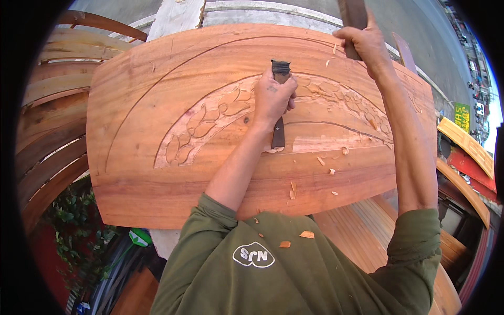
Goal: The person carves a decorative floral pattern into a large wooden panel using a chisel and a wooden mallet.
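Wooden panel (pixel 236 181) lies face up ahead of the person and fills the middle of the view, near edge running up to the shirt (pixel 294 273). Leaf-carved arch band (pixel 203 126) sits mid-panel, outer grooved arc running wider around it.

Left hand (pixel 275 98): fingers wrapped tight around a chisel (pixel 278 137), struck end poking out above the fist, blade pointing toward the person. Cutting edge is down by a curled shaving (pixel 275 150), left end of a paler cut strip (pixel 336 143) inside the arch. Actual bite depth: can't tell.

Right hand (pixel 367 47): closed around a dark wooden mallet (pixel 353 14), raised over the far right edge, well apart from the chisel. Mallet's top runs out of view.

Room: plain panel face stretches from the left forearm out to the left edge. Wide span between the two hands, over the right half of the band. Between the forearms, near side, only loose shavings (pixel 332 171) on the wood. Right forearm passes over the panel's right part.

Edges: boards (pixel 50 115) close along the left edge. Pale plank (pixel 176 20) juts out past the far edge, grey pavement (pixel 299 6) beyond. Leafy plant (pixel 73 226) lower left, outside the near corner.
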`<state>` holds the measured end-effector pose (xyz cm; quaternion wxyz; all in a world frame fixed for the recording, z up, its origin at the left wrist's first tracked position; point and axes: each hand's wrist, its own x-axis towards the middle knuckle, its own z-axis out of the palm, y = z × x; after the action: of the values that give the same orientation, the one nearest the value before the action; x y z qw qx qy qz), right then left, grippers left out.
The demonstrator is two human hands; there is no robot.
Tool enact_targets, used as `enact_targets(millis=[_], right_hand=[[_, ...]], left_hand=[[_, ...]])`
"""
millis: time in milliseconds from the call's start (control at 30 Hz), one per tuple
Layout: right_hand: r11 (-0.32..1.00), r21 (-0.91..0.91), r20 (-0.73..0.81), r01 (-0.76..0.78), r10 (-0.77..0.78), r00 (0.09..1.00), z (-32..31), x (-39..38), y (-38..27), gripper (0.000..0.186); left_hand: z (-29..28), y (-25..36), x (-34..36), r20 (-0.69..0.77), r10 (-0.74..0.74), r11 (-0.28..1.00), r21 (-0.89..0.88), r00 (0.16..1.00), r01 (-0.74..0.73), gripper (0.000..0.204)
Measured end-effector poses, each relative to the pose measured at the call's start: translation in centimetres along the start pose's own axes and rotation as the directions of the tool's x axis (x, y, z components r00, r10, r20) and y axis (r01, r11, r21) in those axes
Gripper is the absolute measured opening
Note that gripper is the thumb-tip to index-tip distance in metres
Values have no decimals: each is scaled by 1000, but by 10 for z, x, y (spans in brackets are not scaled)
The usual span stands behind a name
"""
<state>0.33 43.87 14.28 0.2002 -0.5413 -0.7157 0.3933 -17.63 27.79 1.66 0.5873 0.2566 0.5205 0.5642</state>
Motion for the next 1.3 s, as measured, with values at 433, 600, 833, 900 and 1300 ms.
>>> enact_targets(millis=[433, 600, 833, 900, 1300], right_hand=[[896, -444, 314, 23, 132, 940, -1, -8, -13, 99], [874, -486, 309, -10, 183, 933, -20, -15, -41, 99], [859, -488, 470, 154, 110, 876, 7, -30, -24, 104], [783, -525, 517, 333, -17, 856, 1, -22, -16, 105], [893, -332, 163, 304, -263, 951, -10, -83, -12, 95]], left_hand=[[-2, -1, -6, 11, 28, 1000, 3, 1000, -28, 23], [-6, -4, -7, -7, 32, 999, -9, 999, -32, 22], [-6, -8, -7, 31, 54, 998, -26, 998, -54, 22], [-5, -7, -9, 29, 58, 998, -17, 998, -58, 22], [-10, 26, -21, -216, 275, 950, -85, 937, -299, 19]])
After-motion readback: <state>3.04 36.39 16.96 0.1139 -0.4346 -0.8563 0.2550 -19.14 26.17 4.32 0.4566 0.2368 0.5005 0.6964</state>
